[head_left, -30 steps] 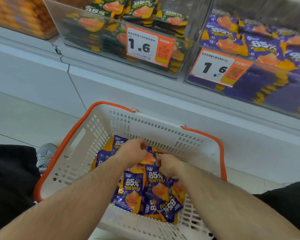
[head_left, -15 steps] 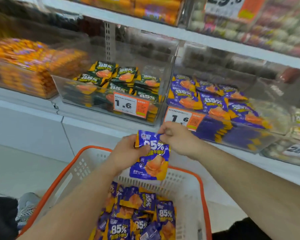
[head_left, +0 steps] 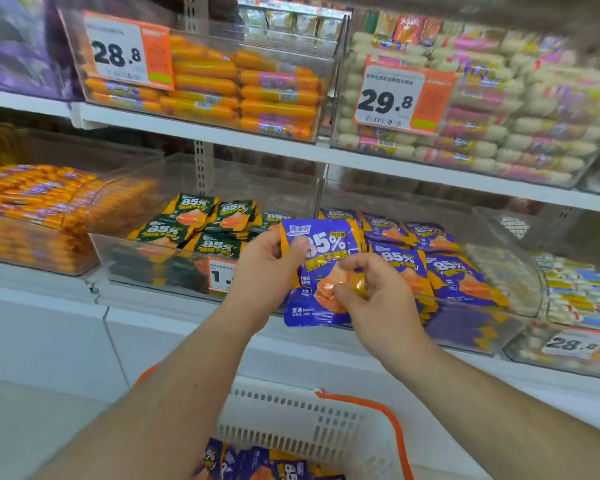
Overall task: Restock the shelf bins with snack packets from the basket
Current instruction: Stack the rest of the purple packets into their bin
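Before the clear bin of purple packs, left hand and right hand both pinch one purple snack packet.

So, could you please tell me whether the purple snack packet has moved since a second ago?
Yes. The purple snack packet has gone up from the white basket to the clear bin of purple packets.

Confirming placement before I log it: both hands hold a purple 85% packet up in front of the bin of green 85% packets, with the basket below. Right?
Not quite. In the head view the left hand and right hand hold the purple 85% packet before the bin of purple packets; the green packets lie left of it. The basket is below.
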`<state>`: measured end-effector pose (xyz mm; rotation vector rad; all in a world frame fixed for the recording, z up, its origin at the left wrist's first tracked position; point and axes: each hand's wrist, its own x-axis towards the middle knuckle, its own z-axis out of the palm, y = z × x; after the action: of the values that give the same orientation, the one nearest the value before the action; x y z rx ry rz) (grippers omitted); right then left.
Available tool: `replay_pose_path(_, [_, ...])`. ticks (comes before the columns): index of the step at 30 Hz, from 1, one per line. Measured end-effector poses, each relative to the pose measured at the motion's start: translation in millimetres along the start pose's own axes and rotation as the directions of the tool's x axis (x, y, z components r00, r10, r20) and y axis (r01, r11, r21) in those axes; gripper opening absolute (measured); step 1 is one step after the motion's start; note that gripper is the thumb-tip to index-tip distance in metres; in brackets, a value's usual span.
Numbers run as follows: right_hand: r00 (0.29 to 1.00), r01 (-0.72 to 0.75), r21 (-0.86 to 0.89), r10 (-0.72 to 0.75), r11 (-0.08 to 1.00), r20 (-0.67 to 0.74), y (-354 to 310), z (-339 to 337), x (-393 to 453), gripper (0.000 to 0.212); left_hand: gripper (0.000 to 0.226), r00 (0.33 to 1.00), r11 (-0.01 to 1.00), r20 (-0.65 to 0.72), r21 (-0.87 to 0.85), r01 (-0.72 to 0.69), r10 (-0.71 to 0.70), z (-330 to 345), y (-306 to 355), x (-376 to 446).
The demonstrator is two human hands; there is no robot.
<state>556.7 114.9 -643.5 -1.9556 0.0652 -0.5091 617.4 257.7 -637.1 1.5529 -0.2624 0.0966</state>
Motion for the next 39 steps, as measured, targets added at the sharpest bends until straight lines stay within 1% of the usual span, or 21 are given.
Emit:
replay_pose_path(1, [0.997, -0.046, 0.012, 0.047, 0.999, -0.056, 0.6, -3.2, 8.4, 0.029, 0.022, 0.995, 0.988, -0.045, 0.136, -0.08, 0.086, 1.7, -1.6, 8.9])
replay_pose_path(2, [0.986, -0.103, 0.051, 0.108, 0.993, -0.125, -1.2, -7.6, 18.8, 0.027, 0.024, 0.983, 0.944, -0.062, 0.294, -0.15, 0.175, 1.6, -4.3, 17.4])
replay_pose_path(3, [0.968, -0.149, 0.085, 0.163, 0.985, -0.19, -2.2, -13.4, 32.2, 0.025, 0.024, 0.968, 0.877, -0.038, 0.433, -0.207, 0.247, 1.5, -7.8, 25.6])
replay_pose_path(5, [0.938, -0.207, 0.124, 0.233, 0.97, -0.256, -2.5, -26.0, 62.9, 0.023, 0.034, 0.96, 0.742, 0.089, 0.616, -0.262, 0.265, 2.5, -14.8, 40.3])
replay_pose_path(7, [0.929, -0.245, 0.142, 0.274, 0.959, -0.249, 0.4, -33.2, 95.1, 0.022, 0.043, 0.967, 0.617, 0.175, 0.745, -0.254, 0.187, 6.8, -20.3, 49.4])
replay_pose_path(8, [0.926, -0.272, 0.112, 0.292, 0.956, -0.238, 3.1, -33.8, 110.9, 0.023, 0.042, 0.966, 0.539, 0.195, 0.802, -0.257, 0.171, 9.3, -22.6, 50.9])
replay_pose_path(10, [0.93, -0.309, 0.019, 0.306, 0.951, -0.203, 8.5, -29.1, 139.5, 0.024, 0.038, 0.951, 0.401, 0.215, 0.869, -0.289, 0.221, 13.2, -27.9, 49.6])
replay_pose_path(11, [0.935, -0.318, -0.04, 0.307, 0.947, -0.175, 9.8, -25.6, 151.6, 0.018, 0.039, 0.94, 0.349, 0.219, 0.886, -0.304, 0.263, 13.4, -30.7, 47.3])
replay_pose_path(12, [0.94, -0.324, -0.097, 0.309, 0.941, -0.145, 11.6, -21.2, 163.3, 0.012, 0.041, 0.931, 0.31, 0.217, 0.899, -0.308, 0.294, 12.8, -32.5, 44.9])
replay_pose_path(13, [0.94, -0.332, -0.137, 0.316, 0.933, -0.129, 14.1, -17.4, 172.8, 0.02, 0.042, 0.923, 0.289, 0.213, 0.906, -0.309, 0.32, 12.5, -35.1, 43.6])
replay_pose_path(14, [0.938, -0.342, -0.162, 0.329, 0.926, -0.106, 15.7, -12.8, 180.3, 0.027, 0.043, 0.919, 0.281, 0.209, 0.909, -0.309, 0.334, 12.2, -37.1, 43.3])
replay_pose_path(15, [0.936, -0.351, -0.166, 0.338, 0.921, -0.101, 15.9, -7.9, 184.3, 0.027, 0.045, 0.916, 0.283, 0.207, 0.907, -0.311, 0.343, 12.4, -38.3, 43.8])
replay_pose_path(17, [0.931, -0.362, -0.261, 0.333, 0.895, -0.147, 21.9, 3.3, 191.7, 0.007, 0.049, 0.908, 0.283, 0.205, 0.905, -0.318, 0.365, 13.6, -40.3, 46.1])
replay_pose_path(18, [0.932, -0.359, -0.355, 0.311, 0.863, -0.188, 26.2, 8.6, 194.5, 0.009, 0.049, 0.904, 0.282, 0.204, 0.904, -0.321, 0.375, 14.2, -40.9, 47.1])
replay_pose_path(19, [0.932, -0.36, -0.445, 0.296, 0.82, -0.207, 29.1, 14.8, 195.7, 0.018, 0.047, 0.905, 0.281, 0.205, 0.905, -0.321, 0.372, 15.1, -40.8, 47.3])
replay_pose_path(22, [0.945, -0.311, -0.621, 0.302, 0.72, -0.123, 31.3, 24.5, 193.8, 0.036, 0.044, 0.91, 0.286, 0.204, 0.905, -0.316, 0.36, 15.9, -41.6, 47.1])
replay_pose_path(25, [0.954, -0.235, -0.801, 0.289, 0.55, -0.082, 30.2, 21.0, 193.2, 0.06, 0.045, 0.911, 0.275, 0.201, 0.91, -0.309, 0.361, 16.6, -40.9, 47.3])
replay_pose_path(27, [0.947, -0.231, -0.836, 0.312, 0.498, -0.076, 30.8, 19.4, 192.7, 0.069, 0.046, 0.914, 0.264, 0.201, 0.916, -0.303, 0.351, 17.3, -41.5, 47.6])
replay_pose_path(29, [0.94, -0.236, -0.844, 0.333, 0.482, -0.073, 29.4, 20.3, 191.6, 0.071, 0.046, 0.916, 0.263, 0.198, 0.917, -0.299, 0.35, 17.4, -40.7, 47.8])
replay_pose_path(32, [0.926, -0.254, -0.835, 0.372, 0.488, -0.065, 27.5, 19.9, 193.1, 0.067, 0.046, 0.92, 0.239, 0.2, 0.927, -0.289, 0.337, 17.1, -39.2, 47.0])
replay_pose_path(39, [0.91, -0.249, -0.811, 0.414, 0.53, -0.009, 31.4, 14.5, 194.1, 0.063, 0.046, 0.933, 0.287, 0.208, 0.912, -0.294, 0.293, 15.2, -39.8, 48.6])
